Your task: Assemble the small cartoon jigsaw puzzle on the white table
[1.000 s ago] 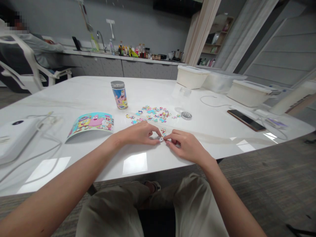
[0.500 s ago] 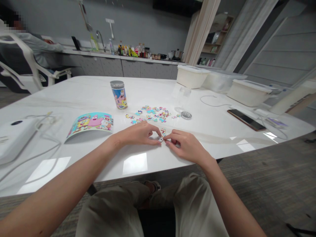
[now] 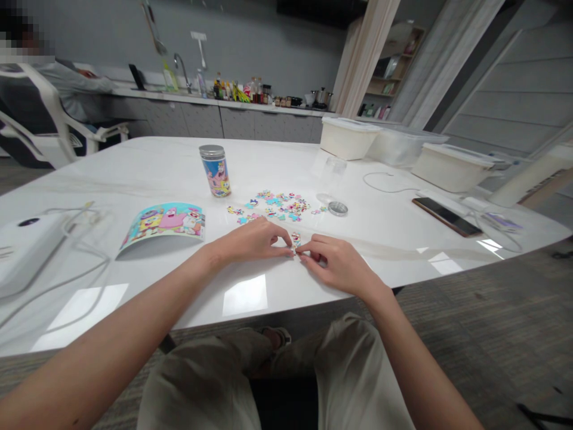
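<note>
My left hand (image 3: 253,242) and my right hand (image 3: 335,263) rest on the white table (image 3: 134,173), fingertips meeting over a small puzzle piece (image 3: 295,242). Both hands pinch at small pieces there; the piece between the fingertips is mostly hidden. Just beyond lies a scatter of several colourful puzzle pieces (image 3: 277,208). A cartoon-printed tin (image 3: 215,171) stands upright behind them. A cartoon picture sheet (image 3: 165,220) lies flat to the left of my left hand.
A round lid (image 3: 338,208) and a clear tube (image 3: 332,173) lie right of the pieces. A phone (image 3: 446,217), white tubs (image 3: 347,138) and a cable sit at the right. A white device (image 3: 24,245) with cords sits left. Another person sits far left by the kitchen counter.
My left fingertips have closed down onto the small piece, covering it more. Otherwise both hands stay in place.
</note>
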A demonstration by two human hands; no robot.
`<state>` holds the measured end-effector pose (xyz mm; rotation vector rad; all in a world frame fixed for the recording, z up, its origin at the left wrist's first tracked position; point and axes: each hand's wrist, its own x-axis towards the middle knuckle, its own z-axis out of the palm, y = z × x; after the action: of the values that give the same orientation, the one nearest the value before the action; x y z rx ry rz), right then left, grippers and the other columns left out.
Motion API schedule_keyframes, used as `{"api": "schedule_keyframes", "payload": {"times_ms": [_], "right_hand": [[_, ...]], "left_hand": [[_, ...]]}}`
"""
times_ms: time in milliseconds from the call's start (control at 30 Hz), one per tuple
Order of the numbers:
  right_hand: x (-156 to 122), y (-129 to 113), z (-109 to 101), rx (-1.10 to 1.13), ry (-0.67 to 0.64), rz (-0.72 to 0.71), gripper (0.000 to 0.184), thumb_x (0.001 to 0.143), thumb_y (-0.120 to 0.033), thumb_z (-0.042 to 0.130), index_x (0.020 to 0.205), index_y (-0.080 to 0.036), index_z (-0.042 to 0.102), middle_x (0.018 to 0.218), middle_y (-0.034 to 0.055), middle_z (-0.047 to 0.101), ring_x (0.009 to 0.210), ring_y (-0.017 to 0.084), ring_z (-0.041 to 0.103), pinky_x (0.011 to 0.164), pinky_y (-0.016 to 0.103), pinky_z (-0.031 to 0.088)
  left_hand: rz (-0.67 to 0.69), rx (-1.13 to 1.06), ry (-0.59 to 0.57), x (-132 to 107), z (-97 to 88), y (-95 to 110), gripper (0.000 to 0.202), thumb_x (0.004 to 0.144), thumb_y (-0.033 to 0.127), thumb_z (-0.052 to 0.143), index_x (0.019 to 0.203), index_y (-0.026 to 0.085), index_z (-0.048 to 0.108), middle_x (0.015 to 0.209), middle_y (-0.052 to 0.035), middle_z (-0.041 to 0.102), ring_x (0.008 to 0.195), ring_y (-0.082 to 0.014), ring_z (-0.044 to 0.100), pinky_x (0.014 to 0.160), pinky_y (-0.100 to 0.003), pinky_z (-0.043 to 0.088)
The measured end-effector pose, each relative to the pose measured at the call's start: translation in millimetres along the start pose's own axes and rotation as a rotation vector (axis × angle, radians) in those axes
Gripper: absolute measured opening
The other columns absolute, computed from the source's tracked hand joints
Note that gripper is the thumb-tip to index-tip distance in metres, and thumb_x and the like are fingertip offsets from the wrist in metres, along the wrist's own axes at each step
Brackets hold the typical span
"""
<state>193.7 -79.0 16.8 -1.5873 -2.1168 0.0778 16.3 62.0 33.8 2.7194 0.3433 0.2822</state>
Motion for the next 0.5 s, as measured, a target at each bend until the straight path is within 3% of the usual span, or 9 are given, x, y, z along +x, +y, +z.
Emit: {"api": "schedule_keyframes", "payload": {"times_ms": [200,500], "right_hand": [[-0.4,0.1,-0.1,0.003,-0.004,0.008,0.02,0.091,-0.021,0.052,0.099,-0.019,0.07,0.076,0.0017,0.06,0.067,0.013,0.053,0.065,0.025,0.039],[-0.3,-0.3,-0.1,-0.002,-0.006,0.012,0.02,0.09,-0.021,0.053,0.099,-0.019,0.07,0.076,0.0018,0.061,0.067,0.012,0.053,0.064,0.025,0.039]], "left_hand": [[0.022,-0.004,-0.014,-1.5,-1.8,-0.6,0.031,0.089,0.042,0.055,0.102,0.023,0.076,0.052,0.0028,0.054,0.048,-0.0082,0.04,0.057,-0.022,0.031],[-0.018,0.023,0.043,2.4,6.0,-3.8,0.03,0.085,0.044,0.061,0.093,0.021,0.078,0.051,0.0029,0.053,0.048,-0.0079,0.041,0.059,-0.023,0.033]]}}
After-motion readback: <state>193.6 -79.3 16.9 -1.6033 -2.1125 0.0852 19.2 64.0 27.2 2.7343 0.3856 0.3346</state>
